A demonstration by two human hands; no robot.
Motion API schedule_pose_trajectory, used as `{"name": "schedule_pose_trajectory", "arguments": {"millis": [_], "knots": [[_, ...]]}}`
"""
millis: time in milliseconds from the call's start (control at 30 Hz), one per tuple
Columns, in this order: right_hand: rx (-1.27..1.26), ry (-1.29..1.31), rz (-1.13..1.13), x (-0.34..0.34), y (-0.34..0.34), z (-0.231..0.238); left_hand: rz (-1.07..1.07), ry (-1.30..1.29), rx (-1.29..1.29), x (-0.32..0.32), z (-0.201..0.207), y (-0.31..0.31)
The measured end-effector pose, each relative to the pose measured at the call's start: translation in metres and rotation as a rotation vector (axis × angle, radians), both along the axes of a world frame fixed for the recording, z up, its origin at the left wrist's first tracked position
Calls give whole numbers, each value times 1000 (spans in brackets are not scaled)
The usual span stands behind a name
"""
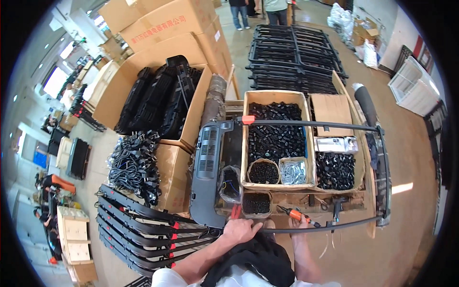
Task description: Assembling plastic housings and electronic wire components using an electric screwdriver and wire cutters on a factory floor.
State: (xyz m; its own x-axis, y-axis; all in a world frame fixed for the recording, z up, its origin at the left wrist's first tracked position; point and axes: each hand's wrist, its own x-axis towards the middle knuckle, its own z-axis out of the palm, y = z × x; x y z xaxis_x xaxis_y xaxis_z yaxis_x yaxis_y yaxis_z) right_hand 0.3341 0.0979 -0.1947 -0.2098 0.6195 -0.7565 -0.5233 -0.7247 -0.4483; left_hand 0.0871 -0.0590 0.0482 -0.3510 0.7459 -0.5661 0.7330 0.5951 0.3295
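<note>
A large black frame (334,125) with a grey vented panel (207,162) at its left end lies across the bench in front of me. My left hand (242,230) is closed on the frame's near bar, beside the panel's lower corner. Closed around an orange electric screwdriver (292,214) is my right hand (299,224), just over the same bar. Red-handled pliers (235,211) lie next to my left hand. A small tub of dark screws (257,203) stands between my hands. To the right sits a black power driver (338,206).
Wooden trays (311,162) hold black plastic parts, screws and a bag of silvery pieces (293,171). Left are stacked black frames (138,229), coiled cables (134,165) and an open carton (203,95) of black panels. More black frames (296,52) are piled beyond, near two people.
</note>
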Motion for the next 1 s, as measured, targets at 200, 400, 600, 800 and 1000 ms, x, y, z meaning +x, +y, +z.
{"name": "schedule_pose_trajectory", "arguments": {"millis": [200,400,600,800,1000], "knots": [[-134,-69,677,-25,9,22,65,83,-38,9,-11,1],[189,-297,1692,29,20,154,76,35,-12,5,-6,3],[1211,-732,1653,-124,151,304,201,129,245,8,-8,-16],[2081,-933,963,-311,320,229,311,290,914,30,-2,-33],[1529,-1166,1645,-369,369,163,941,-343,357,91,-24,-84]]}}
